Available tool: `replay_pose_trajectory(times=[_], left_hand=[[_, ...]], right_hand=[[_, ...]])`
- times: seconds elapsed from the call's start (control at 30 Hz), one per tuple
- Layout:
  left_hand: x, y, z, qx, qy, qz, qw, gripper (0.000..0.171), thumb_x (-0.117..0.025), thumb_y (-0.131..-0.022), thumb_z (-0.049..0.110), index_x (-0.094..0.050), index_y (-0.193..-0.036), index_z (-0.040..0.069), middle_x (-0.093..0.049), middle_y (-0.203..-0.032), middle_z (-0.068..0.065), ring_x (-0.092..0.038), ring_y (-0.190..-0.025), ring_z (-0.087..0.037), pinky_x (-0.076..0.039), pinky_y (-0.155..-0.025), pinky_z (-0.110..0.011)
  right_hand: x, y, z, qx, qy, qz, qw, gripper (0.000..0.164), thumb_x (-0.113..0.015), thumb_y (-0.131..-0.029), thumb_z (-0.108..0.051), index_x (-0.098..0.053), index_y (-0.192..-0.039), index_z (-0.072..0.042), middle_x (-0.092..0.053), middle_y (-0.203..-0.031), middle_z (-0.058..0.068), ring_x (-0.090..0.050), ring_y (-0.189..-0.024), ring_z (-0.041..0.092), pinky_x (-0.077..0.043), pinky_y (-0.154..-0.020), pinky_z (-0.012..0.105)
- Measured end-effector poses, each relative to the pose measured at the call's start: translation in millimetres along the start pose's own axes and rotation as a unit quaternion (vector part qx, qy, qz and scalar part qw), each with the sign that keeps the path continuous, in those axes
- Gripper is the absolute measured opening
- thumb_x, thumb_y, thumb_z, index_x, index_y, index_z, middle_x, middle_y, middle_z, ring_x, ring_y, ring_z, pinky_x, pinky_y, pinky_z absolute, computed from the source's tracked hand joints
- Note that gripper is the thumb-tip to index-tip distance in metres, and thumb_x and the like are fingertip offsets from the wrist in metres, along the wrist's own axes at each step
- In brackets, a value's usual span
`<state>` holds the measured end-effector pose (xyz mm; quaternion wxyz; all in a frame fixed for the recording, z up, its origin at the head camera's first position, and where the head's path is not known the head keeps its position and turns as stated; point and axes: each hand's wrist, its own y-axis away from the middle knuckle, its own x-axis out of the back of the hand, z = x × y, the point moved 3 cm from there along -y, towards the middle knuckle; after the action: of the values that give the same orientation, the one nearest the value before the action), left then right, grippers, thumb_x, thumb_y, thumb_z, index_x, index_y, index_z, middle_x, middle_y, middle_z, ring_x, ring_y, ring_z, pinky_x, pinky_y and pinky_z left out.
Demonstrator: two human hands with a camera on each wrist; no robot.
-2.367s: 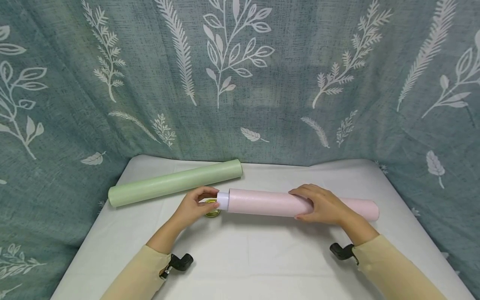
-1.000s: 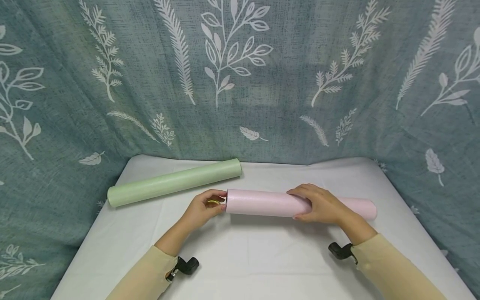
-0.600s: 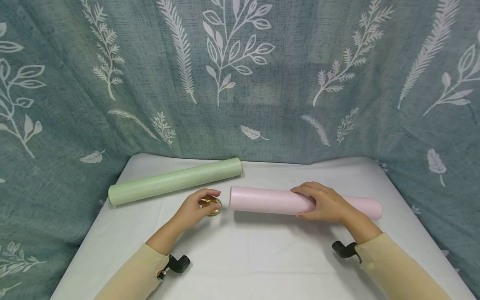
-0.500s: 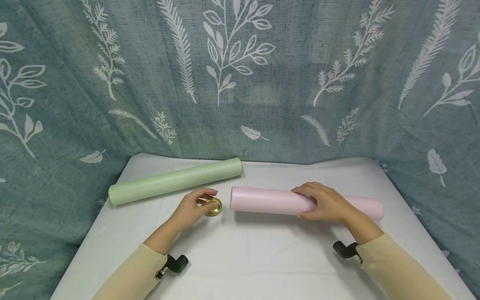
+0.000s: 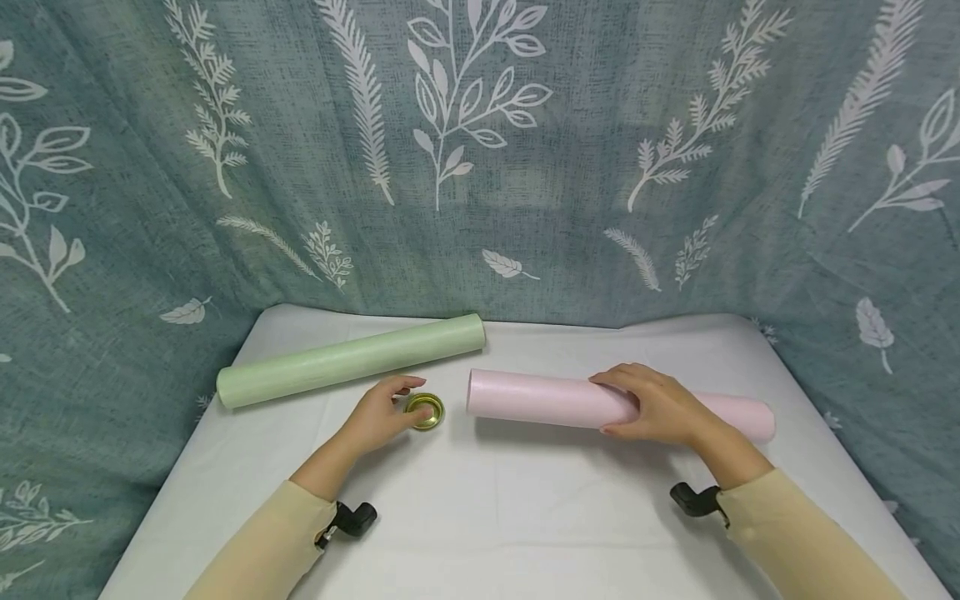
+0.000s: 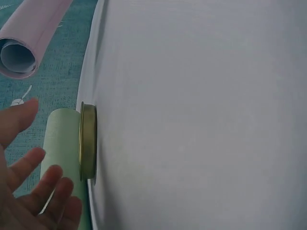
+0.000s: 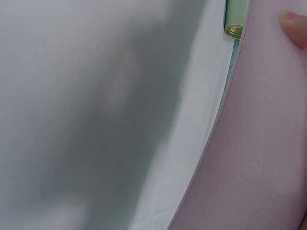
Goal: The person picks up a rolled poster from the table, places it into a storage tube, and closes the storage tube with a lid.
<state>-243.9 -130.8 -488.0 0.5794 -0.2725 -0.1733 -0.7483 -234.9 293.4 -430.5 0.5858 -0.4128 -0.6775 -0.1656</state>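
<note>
My right hand (image 5: 656, 408) grips a long pink cardboard tube (image 5: 540, 400) from above, past its middle, and keeps it level over the table. In the left wrist view, a rolled white sheet (image 6: 18, 58) sits inside the tube's open left end. My left hand (image 5: 375, 421) is empty, fingers loosely spread, a short way left of that end. Below its thumb, a round gold metal lid (image 5: 437, 412) lies on the cloth, partly covered by the thumb in the head view. The right wrist view shows one fingertip (image 7: 290, 24) on the pink surface.
A pale green tube (image 5: 352, 358) lies slantwise at the back left of the white cloth-covered table (image 5: 487, 508). Behind the table hangs a teal curtain (image 5: 570, 167) with white leaf prints. Black camera mounts (image 5: 356, 518) stick out at both wrists.
The white roll, earlier sticking out of the pink tube, has slid inside it. My left hand has let go and drawn back leftward, uncovering the lid. The tube has shifted slightly right.
</note>
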Motion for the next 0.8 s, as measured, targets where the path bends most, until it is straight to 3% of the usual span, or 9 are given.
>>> replay_pose_trajectory(times=[0.17,0.4,0.8], left_hand=[[-1.8,-1.7,-4.3,0.023,-0.017,-0.002,0.9996,0.062,-0.083,-0.084,0.032,-0.060,-0.137,0.009,-0.056,-0.137,-0.014,-0.055,-0.124,-0.037,-0.046,-0.100,-0.054],[-6.9,-8.4,-10.3,0.050,-0.026,-0.034,0.9979,0.073,-0.088,-0.079,0.032,-0.057,-0.140,0.007,-0.052,-0.135,-0.016,-0.054,-0.125,-0.036,-0.046,-0.102,-0.050],[-10.4,-17.2,-11.2,0.055,-0.083,-0.074,0.9922,0.076,-0.091,-0.073,0.035,-0.060,-0.138,0.011,-0.053,-0.124,-0.013,-0.049,-0.116,-0.030,-0.045,-0.095,-0.048]], right_hand=[[-0.9,1.4,1.3,-0.002,-0.001,-0.001,1.000,0.069,-0.090,-0.070,-0.042,-0.065,-0.132,-0.024,-0.064,-0.126,-0.002,-0.059,-0.116,0.020,-0.052,-0.089,0.046],[-2.1,3.1,3.0,-0.007,-0.002,-0.006,1.000,0.069,-0.090,-0.071,-0.042,-0.064,-0.132,-0.023,-0.064,-0.126,0.000,-0.059,-0.116,0.021,-0.052,-0.089,0.047],[-1.7,5.7,5.6,-0.019,-0.005,-0.007,1.000,0.068,-0.090,-0.071,-0.042,-0.064,-0.132,-0.024,-0.063,-0.127,-0.001,-0.059,-0.116,0.021,-0.051,-0.088,0.046]])
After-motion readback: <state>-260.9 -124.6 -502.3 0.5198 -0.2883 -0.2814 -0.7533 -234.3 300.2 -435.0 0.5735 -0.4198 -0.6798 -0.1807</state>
